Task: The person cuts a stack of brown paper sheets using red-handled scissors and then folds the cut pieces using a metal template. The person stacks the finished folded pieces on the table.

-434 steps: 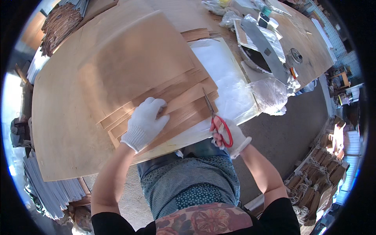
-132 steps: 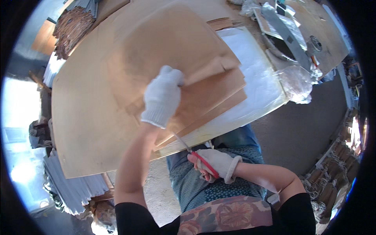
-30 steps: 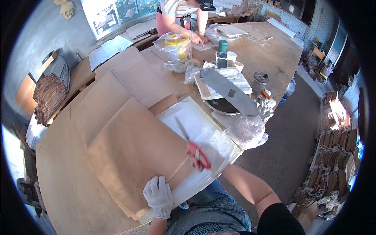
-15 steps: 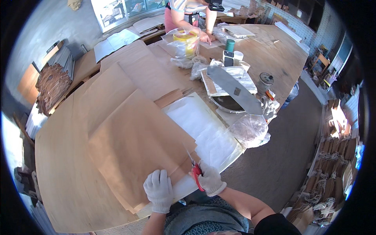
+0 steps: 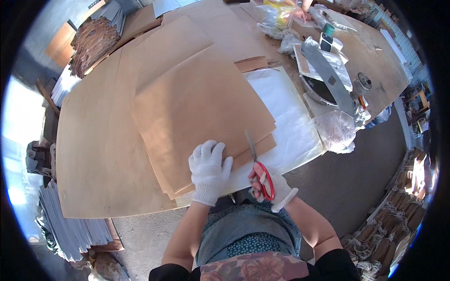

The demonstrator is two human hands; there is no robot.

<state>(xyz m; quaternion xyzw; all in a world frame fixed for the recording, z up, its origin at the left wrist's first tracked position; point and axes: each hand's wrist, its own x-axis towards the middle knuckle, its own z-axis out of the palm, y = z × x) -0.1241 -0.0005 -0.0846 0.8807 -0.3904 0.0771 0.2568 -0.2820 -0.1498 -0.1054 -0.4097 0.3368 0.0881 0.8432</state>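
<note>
A stack of brown paper sheets (image 5: 197, 103) lies on a large wooden table (image 5: 93, 154), partly over a clear plastic sheet (image 5: 286, 117). My left hand (image 5: 209, 169), in a white glove, presses flat on the stack's near corner. My right hand (image 5: 269, 186), also gloved, grips red-handled scissors (image 5: 258, 168). Their blades point away from me along the stack's right edge.
A long metal blade tool (image 5: 328, 77) and crumpled plastic bags (image 5: 335, 131) lie at the right of the table. A bundle of dark strips (image 5: 93, 42) sits at the far left. Another person's hand (image 5: 300, 11) works at the far end. Grey sheet stacks (image 5: 65, 229) lie on the floor.
My view has dropped closer to the table. My left hand slid up onto the stack's corner. My right hand brought the scissors against the stack's right edge.
</note>
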